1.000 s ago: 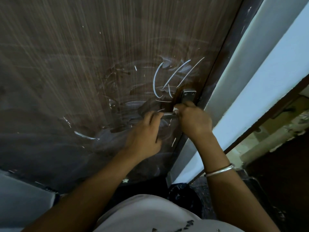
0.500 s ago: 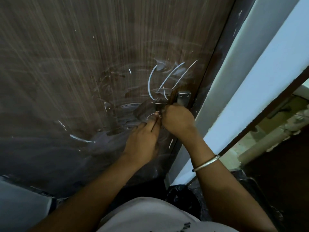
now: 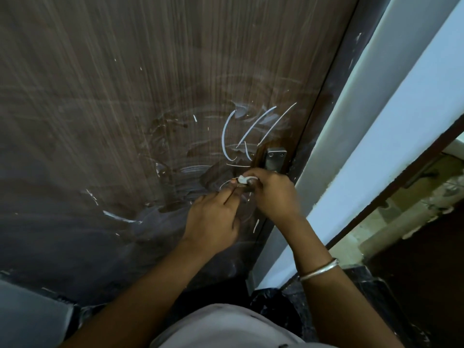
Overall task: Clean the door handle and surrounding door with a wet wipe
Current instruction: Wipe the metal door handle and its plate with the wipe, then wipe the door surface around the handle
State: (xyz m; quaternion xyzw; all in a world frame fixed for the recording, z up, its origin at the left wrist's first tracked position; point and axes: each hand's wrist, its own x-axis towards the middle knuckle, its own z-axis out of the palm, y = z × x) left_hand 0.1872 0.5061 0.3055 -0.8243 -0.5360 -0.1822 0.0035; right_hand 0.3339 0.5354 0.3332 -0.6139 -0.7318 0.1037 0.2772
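The right hand (image 3: pixel 273 194), fist curled, pinches a crumpled white wet wipe (image 3: pixel 243 179) just below the grey metal door handle plate (image 3: pixel 275 159) at the right edge of the streaked brown wooden door (image 3: pixel 125 96). The left hand (image 3: pixel 213 218) reaches in with straight fingers touching the wipe.

- The lever of the door handle (image 3: pixel 275 159) is hidden under the right hand (image 3: pixel 275 194); only its plate shows above.
- The wet wipe (image 3: pixel 243 179) shows as a white wad, the rest seemingly inside that fist.
- Fingertips of the left hand (image 3: pixel 213 217) blur beside it.
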